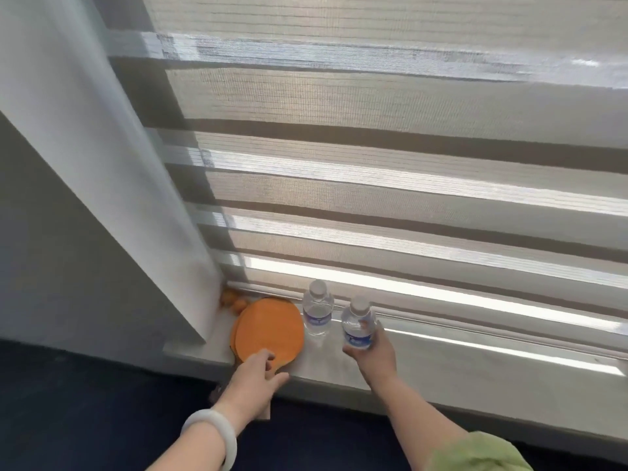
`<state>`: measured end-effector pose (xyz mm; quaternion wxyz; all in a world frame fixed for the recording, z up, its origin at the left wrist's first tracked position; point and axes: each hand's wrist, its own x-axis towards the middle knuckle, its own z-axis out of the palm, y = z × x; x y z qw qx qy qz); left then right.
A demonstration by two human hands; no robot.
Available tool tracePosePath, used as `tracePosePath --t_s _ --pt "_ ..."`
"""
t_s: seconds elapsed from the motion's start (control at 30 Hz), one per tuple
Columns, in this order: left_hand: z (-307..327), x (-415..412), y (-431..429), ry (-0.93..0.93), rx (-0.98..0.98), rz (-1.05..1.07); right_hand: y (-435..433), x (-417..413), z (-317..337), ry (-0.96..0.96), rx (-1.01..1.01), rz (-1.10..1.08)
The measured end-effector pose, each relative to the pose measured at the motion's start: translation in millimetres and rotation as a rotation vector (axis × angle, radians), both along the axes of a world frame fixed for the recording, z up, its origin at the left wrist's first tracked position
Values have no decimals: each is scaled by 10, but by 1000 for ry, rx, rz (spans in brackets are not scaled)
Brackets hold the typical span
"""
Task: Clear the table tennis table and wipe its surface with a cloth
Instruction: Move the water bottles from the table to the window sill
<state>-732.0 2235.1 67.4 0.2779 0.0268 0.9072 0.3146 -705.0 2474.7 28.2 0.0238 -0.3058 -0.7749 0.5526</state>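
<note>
Orange paddles (268, 326) held in left hand (258, 375) grip, right hand (375, 355) grip round 1 bottle (356, 322), 2nd bottle (317, 312) between

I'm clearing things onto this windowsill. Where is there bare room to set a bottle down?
The sill is bare right of the held bottle in the right hand, below the blind. A narrow gap lies between that and the standing bottle. The left end is crowded: paddles gripped by the left hand, orange balls in the corner.
</note>
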Motion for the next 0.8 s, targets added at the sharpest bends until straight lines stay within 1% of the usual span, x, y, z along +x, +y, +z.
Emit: tracePosePath --t_s 0.23,0.4,0.5,0.6,0.8 --pt "-100 46 249 46 -30 58 52 -102 -292 -68 -20 37" --pt "-164 54 357 20 -29 92 137 -112 -413 -105 140 140" --pt "-197 62 388 6 -38 107 148 -150 -468 -157 73 148" --pt "-207 64 404 10 -29 132 148 -227 -471 -124 56 137" --pt "-226 62 384 18 -33 161 158 -383 -439 -133 -31 98"
